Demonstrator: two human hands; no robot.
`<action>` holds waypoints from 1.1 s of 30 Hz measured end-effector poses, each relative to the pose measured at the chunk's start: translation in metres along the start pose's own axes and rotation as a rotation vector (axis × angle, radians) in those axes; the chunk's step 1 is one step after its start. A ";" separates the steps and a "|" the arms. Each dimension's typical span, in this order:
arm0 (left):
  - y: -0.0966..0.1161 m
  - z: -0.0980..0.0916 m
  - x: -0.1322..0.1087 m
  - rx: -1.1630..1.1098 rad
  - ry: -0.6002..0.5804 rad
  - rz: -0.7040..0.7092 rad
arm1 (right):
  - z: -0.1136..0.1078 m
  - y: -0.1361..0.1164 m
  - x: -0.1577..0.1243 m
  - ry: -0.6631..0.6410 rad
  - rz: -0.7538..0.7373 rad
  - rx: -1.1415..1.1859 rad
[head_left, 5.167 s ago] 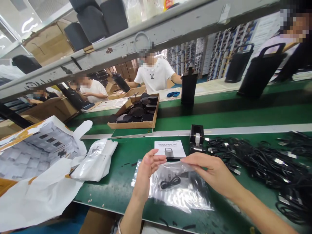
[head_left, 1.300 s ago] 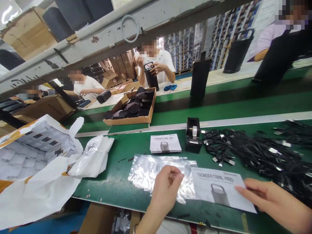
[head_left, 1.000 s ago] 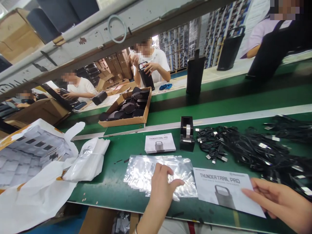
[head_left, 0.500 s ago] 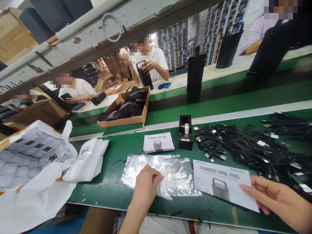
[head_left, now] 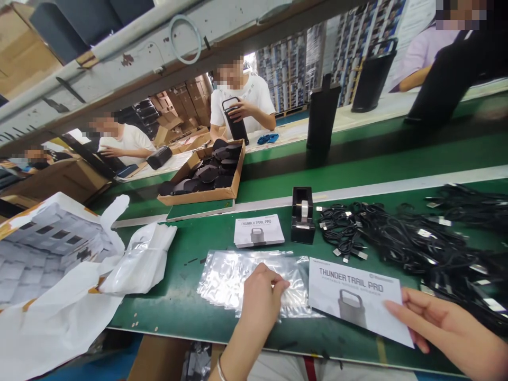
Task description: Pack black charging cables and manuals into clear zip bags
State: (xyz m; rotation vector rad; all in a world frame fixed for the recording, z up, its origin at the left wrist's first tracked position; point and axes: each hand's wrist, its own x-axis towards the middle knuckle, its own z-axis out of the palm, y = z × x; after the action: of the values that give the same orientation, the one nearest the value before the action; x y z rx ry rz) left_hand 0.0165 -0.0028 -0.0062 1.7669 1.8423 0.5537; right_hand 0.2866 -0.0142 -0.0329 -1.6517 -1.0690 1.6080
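In my right hand (head_left: 448, 323) is a white printed booklet (head_left: 357, 301) reading "Thunder Trail Pro", its right end pinched between thumb and fingers. Clear plastic bags (head_left: 226, 280) lie in a loose overlapping pile left of the booklet. My left hand (head_left: 264, 293) is over this pile, thumb and fingertips closed on the film of a clear plastic bag; the exact edge it grips is hard to see. A stack of matching booklets (head_left: 259, 231) lies behind the bags, with a black tape dispenser (head_left: 302, 217) beside it.
Black cables (head_left: 392, 238) heap up at the right. At the left, a bundle of white bags (head_left: 138, 259) lies by an opened, torn box (head_left: 51, 238). A carton of dark parts (head_left: 204, 174) and black speakers (head_left: 323, 116) stand on the green belt; people work beyond it.
My left hand has moved right across the clear bags, toward the booklet. The booklet and my right hand have shifted slightly left. A person opposite has lowered a raised hand.
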 end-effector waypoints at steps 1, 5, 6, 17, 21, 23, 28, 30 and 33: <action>-0.001 -0.002 -0.001 0.010 0.000 0.018 | 0.006 -0.001 -0.002 0.023 -0.010 0.006; 0.000 -0.005 -0.007 0.044 0.008 0.070 | 0.040 -0.007 -0.009 0.134 -0.101 0.031; 0.001 -0.005 -0.008 0.047 0.015 0.074 | 0.047 -0.008 -0.010 0.171 -0.126 0.040; 0.003 0.008 -0.015 -0.027 0.051 0.070 | 0.062 0.005 -0.019 -0.037 -0.032 -0.043; 0.004 0.008 -0.020 -0.062 0.051 0.119 | 0.062 -0.002 -0.019 -0.196 -0.013 -0.015; 0.005 0.005 -0.023 -0.096 0.055 0.141 | 0.062 -0.011 -0.018 -0.292 -0.022 0.033; 0.014 -0.009 -0.029 -0.222 0.018 0.194 | 0.087 -0.035 -0.007 -0.364 -0.148 -0.051; 0.018 -0.012 -0.030 -0.267 -0.003 0.208 | 0.107 -0.041 0.003 -0.312 -0.231 -0.165; 0.018 -0.013 -0.028 -0.281 0.007 0.213 | 0.132 -0.049 0.016 -0.265 -0.317 -0.281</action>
State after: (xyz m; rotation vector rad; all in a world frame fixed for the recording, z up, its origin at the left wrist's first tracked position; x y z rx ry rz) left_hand 0.0229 -0.0291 0.0181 1.7764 1.5035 0.8570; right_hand 0.1483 0.0082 -0.0113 -1.3683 -1.6668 1.5437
